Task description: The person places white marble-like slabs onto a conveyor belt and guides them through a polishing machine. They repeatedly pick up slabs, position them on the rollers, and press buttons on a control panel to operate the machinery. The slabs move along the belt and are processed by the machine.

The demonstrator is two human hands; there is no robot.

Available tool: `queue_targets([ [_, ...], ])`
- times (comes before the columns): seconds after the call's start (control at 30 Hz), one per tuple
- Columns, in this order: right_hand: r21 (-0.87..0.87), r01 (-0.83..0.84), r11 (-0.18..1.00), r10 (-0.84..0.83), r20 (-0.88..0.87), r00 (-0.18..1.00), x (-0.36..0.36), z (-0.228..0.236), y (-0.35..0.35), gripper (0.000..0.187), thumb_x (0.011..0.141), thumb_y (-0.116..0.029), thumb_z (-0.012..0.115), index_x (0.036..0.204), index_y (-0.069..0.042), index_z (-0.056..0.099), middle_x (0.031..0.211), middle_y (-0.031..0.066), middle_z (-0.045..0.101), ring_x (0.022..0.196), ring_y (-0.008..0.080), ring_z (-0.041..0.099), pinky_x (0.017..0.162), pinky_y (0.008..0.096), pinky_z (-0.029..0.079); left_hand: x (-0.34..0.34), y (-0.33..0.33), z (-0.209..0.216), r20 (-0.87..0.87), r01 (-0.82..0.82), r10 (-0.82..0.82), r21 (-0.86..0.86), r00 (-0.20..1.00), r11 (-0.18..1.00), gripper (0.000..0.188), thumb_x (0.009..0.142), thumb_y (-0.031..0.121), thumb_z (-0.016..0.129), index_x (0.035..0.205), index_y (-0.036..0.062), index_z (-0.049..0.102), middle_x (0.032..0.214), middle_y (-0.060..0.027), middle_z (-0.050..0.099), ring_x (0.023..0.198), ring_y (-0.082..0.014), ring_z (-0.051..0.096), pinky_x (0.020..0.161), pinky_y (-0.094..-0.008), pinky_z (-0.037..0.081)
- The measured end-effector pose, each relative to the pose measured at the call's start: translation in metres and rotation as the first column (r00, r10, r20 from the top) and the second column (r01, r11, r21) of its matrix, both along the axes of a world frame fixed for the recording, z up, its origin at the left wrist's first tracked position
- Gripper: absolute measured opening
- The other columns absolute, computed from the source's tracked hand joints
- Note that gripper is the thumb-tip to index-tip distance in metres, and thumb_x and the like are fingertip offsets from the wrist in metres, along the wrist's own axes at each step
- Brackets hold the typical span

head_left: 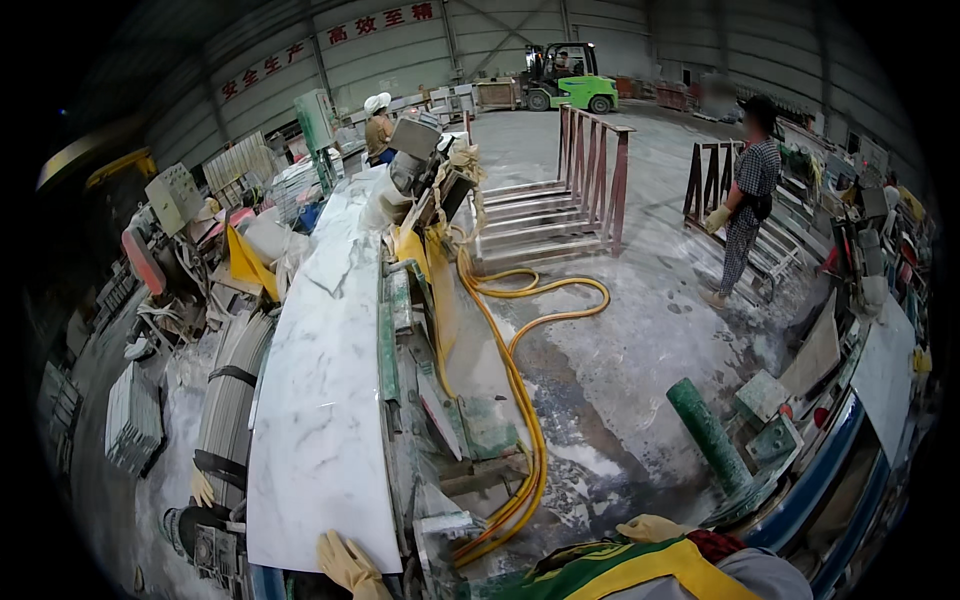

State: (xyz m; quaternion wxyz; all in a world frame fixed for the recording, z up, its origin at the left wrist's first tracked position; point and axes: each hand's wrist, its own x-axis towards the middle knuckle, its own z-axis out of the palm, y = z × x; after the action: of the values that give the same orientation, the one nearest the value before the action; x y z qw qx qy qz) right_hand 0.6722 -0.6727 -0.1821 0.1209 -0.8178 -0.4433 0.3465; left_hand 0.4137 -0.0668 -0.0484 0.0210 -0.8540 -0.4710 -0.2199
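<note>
A hall with a grey wall (400,62) and a stained floor (620,365) surrounds the work. At the back stands a green forklift (572,80). The white veined slab (325,430) runs away from the lower edge, on the left of centre, toward a machine (415,140) at its far end. Right of that machine is a red-brown rack (619,190). A worker (755,170) in checked clothes stands farther right; another worker (380,130), in a white head covering, is beyond the slab. Grey strips (225,425) lie bundled left of the slab. A green pipe (708,440) leans at lower right, and yellow hoses (528,420) snake over the floor beside the bench. The gloved left hand (348,567) lies on the slab's near end, fingers slightly spread and pinching nothing. The gloved right hand (648,529) is beside the green-and-yellow apron (640,568), partly hidden; I cannot tell its grip.
</note>
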Motion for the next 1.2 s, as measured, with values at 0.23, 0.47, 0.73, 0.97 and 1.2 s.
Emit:
queue_targets([
  [0.23,0.138,-0.088,0.986,0.080,0.064,0.995,-0.003,0.053,0.006,0.059,0.095,-0.023,0.061,0.150,-0.011,0.043,0.123,0.0235,0.070,0.107,0.0412,0.071,0.090,0.0438,0.058,-0.005,0.001,-0.006,0.033,0.014,-0.014,0.028,0.999,1.000,0.045,0.099,0.021,0.062,0.137,-0.0021,0.059,0.146,-0.0291,0.054,0.138,-0.0454,0.048,0.118,-0.0544,0.033],
  [0.47,0.029,-0.174,0.984,0.169,0.122,0.978,-0.003,0.052,0.008,0.054,0.103,-0.015,0.050,0.156,-0.011,0.038,0.132,0.0252,0.063,0.115,0.0397,0.067,0.098,0.0388,0.054,-0.005,-0.006,0.002,0.006,-0.029,0.029,-0.035,1.000,0.999,0.046,0.102,0.023,0.058,0.140,-0.0016,0.057,0.150,-0.0284,0.052,0.142,-0.0445,0.044,0.120,-0.0535,0.030],
  [0.73,0.009,-0.157,0.988,0.155,0.120,0.981,-0.002,0.062,0.015,0.059,0.097,-0.022,0.058,0.151,-0.004,0.042,0.127,0.0229,0.069,0.113,0.0383,0.069,0.096,0.0416,0.056,-0.005,-0.017,0.024,-0.016,-0.044,0.042,-0.132,0.999,0.990,0.048,0.101,0.024,0.058,0.142,-0.0011,0.057,0.151,-0.0285,0.051,0.143,-0.0439,0.044,0.121,-0.0536,0.028],
  [0.97,0.032,-0.185,0.982,0.177,0.177,0.968,-0.003,0.073,0.017,0.057,0.097,-0.022,0.058,0.149,-0.003,0.043,0.124,0.0242,0.069,0.113,0.0376,0.069,0.096,0.0399,0.055,-0.011,-0.016,0.015,-0.002,-0.056,0.056,-0.113,0.998,0.992,0.049,0.100,0.024,0.059,0.141,-0.0027,0.058,0.150,-0.0299,0.051,0.142,-0.0446,0.044,0.121,-0.0546,0.027],
  [1.2,0.007,-0.149,0.989,0.147,0.114,0.982,-0.003,0.073,0.017,0.055,0.097,-0.021,0.059,0.148,-0.003,0.045,0.121,0.0238,0.069,0.110,0.0392,0.069,0.094,0.0428,0.056,-0.015,-0.019,0.013,-0.032,-0.063,0.061,-0.070,0.998,0.996,0.042,0.104,0.021,0.056,0.140,-0.0003,0.057,0.152,-0.0249,0.051,0.142,-0.0421,0.044,0.121,-0.0515,0.031],
])
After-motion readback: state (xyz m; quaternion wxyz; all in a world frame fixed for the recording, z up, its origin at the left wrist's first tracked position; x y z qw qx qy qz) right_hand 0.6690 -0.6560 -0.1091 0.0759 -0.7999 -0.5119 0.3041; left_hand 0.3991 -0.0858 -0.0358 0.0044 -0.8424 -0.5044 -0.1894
